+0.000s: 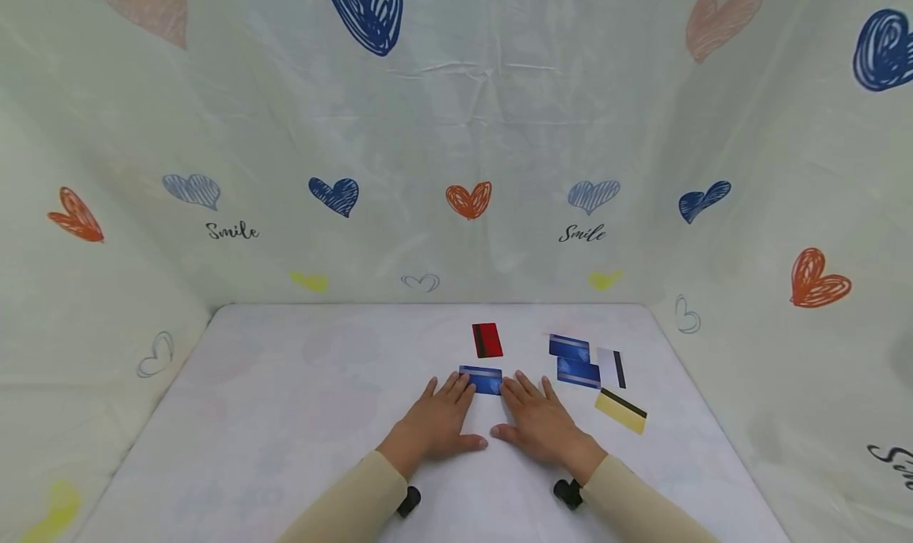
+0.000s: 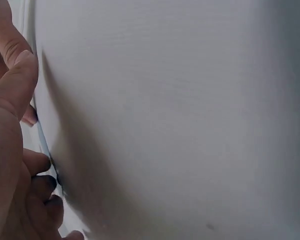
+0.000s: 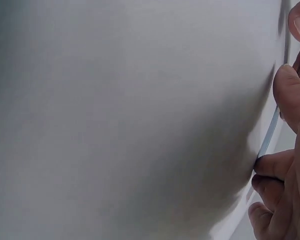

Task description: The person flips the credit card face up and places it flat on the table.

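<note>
A blue card (image 1: 481, 380) with a pale stripe lies flat on the white table, between the fingertips of both hands. My left hand (image 1: 437, 426) rests palm down with straight fingers, its index fingertip over the card's left end. On the other side my right hand (image 1: 540, 424) lies palm down too, fingertips right at the card's right end. Both thumbs point inward below the card, apart from each other. In the wrist views, the left hand (image 2: 7, 135) and right hand (image 3: 295, 145) show from the side, close over the tabletop; the card appears only as a thin edge.
A red card (image 1: 492, 340) with a dark stripe lies behind the blue one. Toward the right are two overlapping blue cards (image 1: 578, 372), a white card (image 1: 606, 369) and a yellow card (image 1: 620, 412). A heart-patterned cloth (image 1: 399, 147) hangs around the table (image 1: 285, 400).
</note>
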`<move>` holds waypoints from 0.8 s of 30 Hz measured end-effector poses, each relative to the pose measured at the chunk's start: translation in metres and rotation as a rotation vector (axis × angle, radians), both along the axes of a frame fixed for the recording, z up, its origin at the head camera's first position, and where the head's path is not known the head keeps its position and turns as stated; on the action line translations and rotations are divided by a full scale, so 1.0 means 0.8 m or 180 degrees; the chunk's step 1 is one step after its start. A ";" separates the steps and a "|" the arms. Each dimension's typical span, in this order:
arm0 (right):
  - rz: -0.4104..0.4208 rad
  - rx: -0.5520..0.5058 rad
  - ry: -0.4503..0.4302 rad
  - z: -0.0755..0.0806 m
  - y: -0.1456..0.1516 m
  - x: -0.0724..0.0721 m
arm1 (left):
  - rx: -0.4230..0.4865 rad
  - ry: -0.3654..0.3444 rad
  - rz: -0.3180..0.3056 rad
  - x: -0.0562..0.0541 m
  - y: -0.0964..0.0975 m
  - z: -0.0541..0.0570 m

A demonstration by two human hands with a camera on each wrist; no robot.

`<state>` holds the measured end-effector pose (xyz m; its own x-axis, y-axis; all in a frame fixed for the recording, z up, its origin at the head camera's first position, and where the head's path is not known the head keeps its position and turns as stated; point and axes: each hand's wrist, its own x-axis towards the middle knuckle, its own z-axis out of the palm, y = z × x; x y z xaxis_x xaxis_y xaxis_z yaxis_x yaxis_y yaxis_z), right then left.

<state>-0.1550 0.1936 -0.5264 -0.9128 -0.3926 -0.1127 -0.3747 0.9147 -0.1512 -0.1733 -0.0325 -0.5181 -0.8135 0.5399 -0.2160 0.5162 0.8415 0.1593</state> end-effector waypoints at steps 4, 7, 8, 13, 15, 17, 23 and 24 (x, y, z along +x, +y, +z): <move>0.0166 0.0076 -0.0003 0.000 -0.018 -0.006 | 0.0033 0.0028 0.0041 0.006 -0.018 -0.005; 0.0326 0.0099 -0.0004 0.000 -0.034 -0.010 | 0.0099 0.0016 0.0122 0.013 -0.038 -0.007; 0.0370 0.0106 0.0006 0.001 -0.039 -0.011 | 0.0116 -0.0003 0.0143 0.015 -0.045 -0.007; 0.0483 0.0093 0.0069 0.007 -0.062 -0.013 | 0.0215 -0.0183 0.0254 0.025 -0.078 0.000; 0.0542 0.0077 0.0049 0.008 -0.069 -0.012 | 0.0245 -0.0253 0.0299 0.028 -0.087 0.002; 0.0643 0.0070 0.0020 0.009 -0.076 -0.011 | 0.0254 -0.0300 0.0352 0.031 -0.095 0.005; 0.0824 0.0057 -0.0041 0.011 -0.094 -0.008 | 0.0310 -0.0397 0.0435 0.041 -0.109 0.011; 0.0824 0.0048 -0.0056 0.011 -0.097 -0.007 | 0.0319 -0.0388 0.0434 0.042 -0.110 0.011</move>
